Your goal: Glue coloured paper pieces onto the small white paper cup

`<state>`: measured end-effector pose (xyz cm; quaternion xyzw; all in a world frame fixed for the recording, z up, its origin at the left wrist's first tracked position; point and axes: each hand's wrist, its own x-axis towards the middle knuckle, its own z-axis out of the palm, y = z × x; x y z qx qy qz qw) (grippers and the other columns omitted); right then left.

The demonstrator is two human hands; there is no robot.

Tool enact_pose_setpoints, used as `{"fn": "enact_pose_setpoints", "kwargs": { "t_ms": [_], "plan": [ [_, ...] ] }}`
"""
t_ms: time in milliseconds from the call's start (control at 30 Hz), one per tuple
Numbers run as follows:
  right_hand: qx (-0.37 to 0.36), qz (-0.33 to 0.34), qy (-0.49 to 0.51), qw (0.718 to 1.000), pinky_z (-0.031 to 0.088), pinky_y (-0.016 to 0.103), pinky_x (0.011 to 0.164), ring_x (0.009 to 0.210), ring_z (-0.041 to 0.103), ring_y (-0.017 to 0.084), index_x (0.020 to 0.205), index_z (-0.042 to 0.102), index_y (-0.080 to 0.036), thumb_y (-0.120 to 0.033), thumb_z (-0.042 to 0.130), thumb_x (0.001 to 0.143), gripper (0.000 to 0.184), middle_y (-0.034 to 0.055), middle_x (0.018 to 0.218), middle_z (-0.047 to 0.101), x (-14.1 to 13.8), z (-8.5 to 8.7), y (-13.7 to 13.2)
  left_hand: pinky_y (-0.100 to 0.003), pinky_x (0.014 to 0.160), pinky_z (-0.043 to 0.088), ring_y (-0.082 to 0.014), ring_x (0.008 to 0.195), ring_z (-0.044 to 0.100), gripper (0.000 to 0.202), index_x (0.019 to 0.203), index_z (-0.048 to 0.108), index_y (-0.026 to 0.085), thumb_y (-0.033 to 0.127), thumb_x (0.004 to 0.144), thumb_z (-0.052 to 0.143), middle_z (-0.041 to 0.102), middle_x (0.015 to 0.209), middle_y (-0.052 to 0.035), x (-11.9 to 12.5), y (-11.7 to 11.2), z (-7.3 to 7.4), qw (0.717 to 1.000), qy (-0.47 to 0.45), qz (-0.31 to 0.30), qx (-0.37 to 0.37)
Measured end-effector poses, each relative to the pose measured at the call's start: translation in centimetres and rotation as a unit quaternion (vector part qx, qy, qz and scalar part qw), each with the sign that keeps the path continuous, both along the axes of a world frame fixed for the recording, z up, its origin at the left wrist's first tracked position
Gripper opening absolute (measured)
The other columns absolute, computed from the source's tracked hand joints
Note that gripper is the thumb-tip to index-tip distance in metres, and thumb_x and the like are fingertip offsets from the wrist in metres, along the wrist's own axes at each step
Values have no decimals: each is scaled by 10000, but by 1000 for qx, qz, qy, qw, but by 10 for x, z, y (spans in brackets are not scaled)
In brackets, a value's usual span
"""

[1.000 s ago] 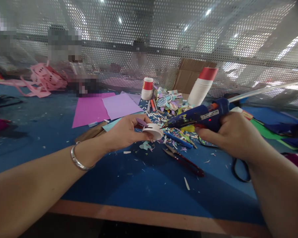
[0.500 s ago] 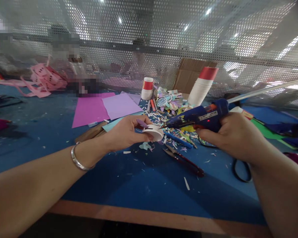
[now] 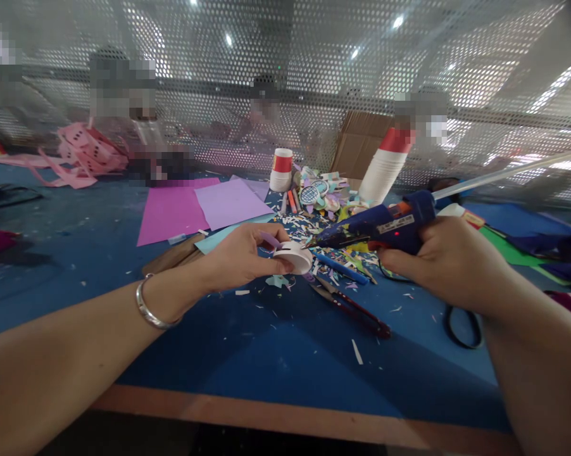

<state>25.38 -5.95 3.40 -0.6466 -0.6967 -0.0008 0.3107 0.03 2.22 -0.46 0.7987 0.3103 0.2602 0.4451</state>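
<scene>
White, the ring is held up over the table, my left hand pinching its left side between thumb and fingers, beside a purple piece. My right hand is wrapped round the glue gun, its long axis slanting down leftward to the ring's upper right edge. From this far off, I can't tell whether the nozzle touches.

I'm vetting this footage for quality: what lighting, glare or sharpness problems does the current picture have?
All in the head view: bright spots and white glare show through the perforated screen; pixelated blocks mask patches toward the back; a shadow darkens the table below the left hand; the glue gun has a clear outline, but its label is illegible.
</scene>
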Motion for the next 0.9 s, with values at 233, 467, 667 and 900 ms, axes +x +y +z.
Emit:
{"fn": "enact_pose_setpoints", "kwargs": {
  "t_ms": [233,467,667,900],
  "plan": [
    [-43,21,23,999,229,229,332,371,325,89,425,388,-225,-431,534,600,307,-36,392,347,2,-1,-2,-291,693,423,-161,768,620,163,782,625,161,245,719,749,670,786,-9,0,-1,0,1000,7,5,6],
    [-36,46,35,998,189,228,306,323,291,77,417,334,-241,-380,537,614,315,-56,349,314,4,-3,-1,-295,695,419,-156,760,611,163,772,616,165,252,723,745,663,772,-2,0,0,-1,1000,19,6,19],
    [-37,42,28,998,199,241,318,322,280,83,424,366,-244,-396,532,619,298,-58,356,312,5,-3,-2,-298,691,422,-153,753,613,179,760,608,167,272,729,749,676,772,-10,0,-1,-1,1000,14,12,23],
    [-26,35,10,999,287,253,379,421,390,121,516,549,-210,-411,540,652,243,-32,442,425,4,-4,0,-305,730,452,-168,809,646,255,742,592,173,339,724,785,715,808,-38,-1,0,-3,1000,-18,20,12]
  ]
}}
